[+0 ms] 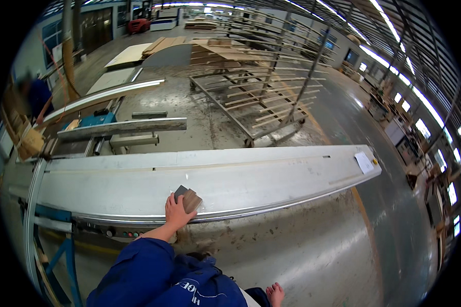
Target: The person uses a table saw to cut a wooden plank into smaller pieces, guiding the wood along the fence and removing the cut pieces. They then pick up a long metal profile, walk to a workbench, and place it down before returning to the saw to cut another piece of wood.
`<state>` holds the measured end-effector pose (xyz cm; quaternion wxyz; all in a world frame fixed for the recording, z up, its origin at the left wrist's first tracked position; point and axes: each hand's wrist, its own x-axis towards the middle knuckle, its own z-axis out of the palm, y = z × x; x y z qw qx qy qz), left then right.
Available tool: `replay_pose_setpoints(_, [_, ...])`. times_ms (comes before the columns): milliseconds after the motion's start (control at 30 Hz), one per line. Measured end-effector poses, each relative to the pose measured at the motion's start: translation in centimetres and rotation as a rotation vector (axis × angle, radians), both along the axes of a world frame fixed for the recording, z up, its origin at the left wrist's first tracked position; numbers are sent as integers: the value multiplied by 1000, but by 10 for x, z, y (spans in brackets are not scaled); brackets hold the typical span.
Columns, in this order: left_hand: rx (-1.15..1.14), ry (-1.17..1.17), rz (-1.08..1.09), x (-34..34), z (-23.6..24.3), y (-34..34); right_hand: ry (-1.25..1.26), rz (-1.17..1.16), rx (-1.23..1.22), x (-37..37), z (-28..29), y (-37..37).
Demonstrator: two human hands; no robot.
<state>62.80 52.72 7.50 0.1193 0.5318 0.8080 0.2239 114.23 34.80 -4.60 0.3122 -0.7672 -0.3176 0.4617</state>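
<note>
My left hand point(176, 212) reaches up from a blue sleeve to the near edge of a long pale grey machine table point(271, 174). Its fingers close on a small brown wooden block point(191, 200), which lies on the table against a thin dark grey piece point(180, 191). My right hand point(275, 294) hangs low by my body at the bottom of the view. Its fingers are loosely apart and hold nothing, with the concrete floor beneath it.
A wheeled metal rack point(261, 97) with several wooden strips stands beyond the table. Left of it are a saw machine point(112, 130) and flat boards point(130, 53). A white paper slip point(364, 162) lies on the table's right end. A person in blue point(36, 94) stands far left.
</note>
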Motion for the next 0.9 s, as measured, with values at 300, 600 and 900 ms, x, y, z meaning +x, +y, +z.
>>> replay_pose_setpoints(300, [-8,101,194,41,16,67,-30,110,37,81,25,132])
replay_pose_setpoints(600, [308,-106,-284,275,-29,278,-127,-332,-273,216,-14,121])
replay_pose_setpoints(900, [170,-286,-1093,672,2,393,54,-544,-381,282,-90,177])
